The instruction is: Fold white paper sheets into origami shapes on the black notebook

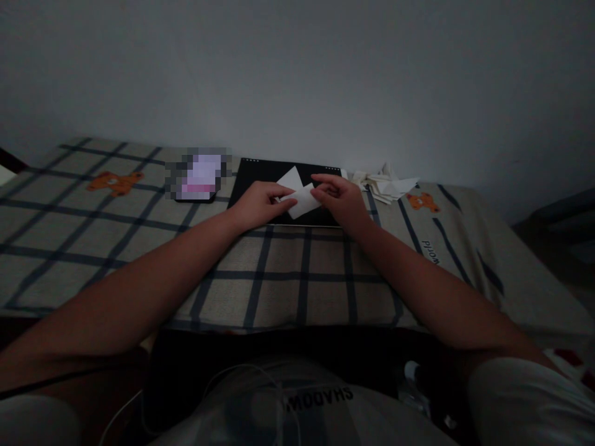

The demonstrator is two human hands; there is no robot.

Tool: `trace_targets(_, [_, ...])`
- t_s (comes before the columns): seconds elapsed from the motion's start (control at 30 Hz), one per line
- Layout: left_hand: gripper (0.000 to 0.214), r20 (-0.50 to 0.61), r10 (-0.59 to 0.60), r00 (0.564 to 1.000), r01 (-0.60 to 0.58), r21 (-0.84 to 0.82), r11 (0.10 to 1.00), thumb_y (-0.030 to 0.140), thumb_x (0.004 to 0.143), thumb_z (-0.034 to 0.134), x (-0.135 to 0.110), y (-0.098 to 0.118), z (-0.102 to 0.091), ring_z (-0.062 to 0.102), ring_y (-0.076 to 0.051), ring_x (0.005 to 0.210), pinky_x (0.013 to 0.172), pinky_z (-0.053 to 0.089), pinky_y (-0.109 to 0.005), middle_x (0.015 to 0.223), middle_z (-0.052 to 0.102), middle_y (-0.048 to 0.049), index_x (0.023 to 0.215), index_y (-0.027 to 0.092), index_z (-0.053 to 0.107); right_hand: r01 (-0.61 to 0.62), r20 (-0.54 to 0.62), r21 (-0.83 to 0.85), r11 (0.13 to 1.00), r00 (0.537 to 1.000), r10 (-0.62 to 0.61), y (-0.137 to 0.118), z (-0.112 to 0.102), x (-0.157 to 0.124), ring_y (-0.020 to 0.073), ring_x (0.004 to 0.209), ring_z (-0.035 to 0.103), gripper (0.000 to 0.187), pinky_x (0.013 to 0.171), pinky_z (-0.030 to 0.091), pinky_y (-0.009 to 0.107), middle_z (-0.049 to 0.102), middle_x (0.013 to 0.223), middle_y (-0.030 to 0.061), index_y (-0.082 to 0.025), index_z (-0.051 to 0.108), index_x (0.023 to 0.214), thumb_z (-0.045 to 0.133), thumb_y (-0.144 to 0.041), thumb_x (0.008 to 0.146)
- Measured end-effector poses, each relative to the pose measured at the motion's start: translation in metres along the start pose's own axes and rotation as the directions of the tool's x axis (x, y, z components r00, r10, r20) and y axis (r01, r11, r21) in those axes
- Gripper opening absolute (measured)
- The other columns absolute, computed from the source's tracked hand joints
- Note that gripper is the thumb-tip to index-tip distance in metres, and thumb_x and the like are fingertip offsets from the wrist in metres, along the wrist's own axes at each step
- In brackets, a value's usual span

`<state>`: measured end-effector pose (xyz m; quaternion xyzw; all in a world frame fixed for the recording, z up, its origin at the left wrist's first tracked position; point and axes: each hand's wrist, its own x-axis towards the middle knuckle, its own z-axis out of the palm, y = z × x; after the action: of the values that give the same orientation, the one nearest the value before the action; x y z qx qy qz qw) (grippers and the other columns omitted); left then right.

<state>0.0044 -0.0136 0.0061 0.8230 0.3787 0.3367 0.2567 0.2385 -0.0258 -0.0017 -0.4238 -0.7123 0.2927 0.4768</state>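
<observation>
A white sheet of paper [300,195], partly folded, lies on a black board [260,176] on the checked bedcover. My left hand [260,203] rests on the paper's left side, fingers curled and pressing its edge. At the paper's right side, my right hand [339,198] pinches the edge with its fingers together. Both forearms stretch forward from the bottom of the view.
A phone [198,179] with a lit screen lies left of the board. A heap of folded white papers [383,184] sits to the board's right. The checked bedcover [279,279] with orange bear prints reaches to a plain wall behind.
</observation>
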Motion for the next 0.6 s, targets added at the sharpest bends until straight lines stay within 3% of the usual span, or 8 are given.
trace_targets(0.17, [0.036, 0.006, -0.004, 1.000, 0.004, -0.005, 1.000, 0.045, 0.085, 0.068, 0.000, 0.000, -0.001, 0.061, -0.015, 0.064, 0.059, 0.044, -0.026, 0.081, 0.076, -0.0040, 0.104, 0.018, 0.082, -0.083, -0.024, 0.028, 0.996, 0.996, 0.084, -0.003, 0.000, -0.001, 0.0170, 0.071, 0.064, 0.030, 0.067, 0.055, 0.034, 0.074, 0.083, 0.0044, -0.018, 0.076, 0.097, 0.073, -0.045, 0.083])
trace_targets(0.27, [0.040, -0.007, -0.041, 0.999, 0.040, -0.087, 0.995, 0.047, 0.083, 0.072, 0.001, -0.001, -0.001, 0.064, -0.016, 0.068, 0.062, 0.048, -0.026, 0.086, 0.077, -0.0060, 0.106, 0.017, 0.081, -0.098, -0.032, 0.041, 0.994, 0.995, 0.099, -0.005, 0.000, -0.001, 0.0161, 0.068, 0.063, 0.027, 0.064, 0.053, 0.032, 0.072, 0.079, 0.0030, -0.018, 0.075, 0.094, 0.073, -0.042, 0.082])
trace_targets(0.43, [0.047, -0.012, -0.207, 0.978, 0.194, -0.301, 0.934, 0.046, 0.077, 0.080, 0.001, 0.004, -0.003, 0.068, -0.017, 0.074, 0.067, 0.053, -0.027, 0.088, 0.078, -0.0082, 0.110, 0.013, 0.080, -0.122, -0.078, 0.090, 0.988, 0.988, 0.129, -0.004, -0.001, 0.001, 0.0143, 0.064, 0.060, 0.021, 0.062, 0.050, 0.031, 0.070, 0.072, 0.0004, -0.020, 0.075, 0.091, 0.072, -0.039, 0.083])
trace_targets(0.6, [0.034, -0.018, -0.344, 0.939, 0.311, -0.380, 0.871, 0.034, 0.076, 0.083, 0.003, 0.013, -0.007, 0.068, -0.015, 0.070, 0.071, 0.057, -0.027, 0.077, 0.076, -0.0068, 0.102, 0.012, 0.081, -0.127, -0.082, 0.092, 0.988, 0.987, 0.135, -0.002, -0.001, 0.001, 0.0148, 0.065, 0.060, 0.021, 0.063, 0.049, 0.031, 0.068, 0.070, 0.0000, -0.021, 0.076, 0.091, 0.073, -0.040, 0.084])
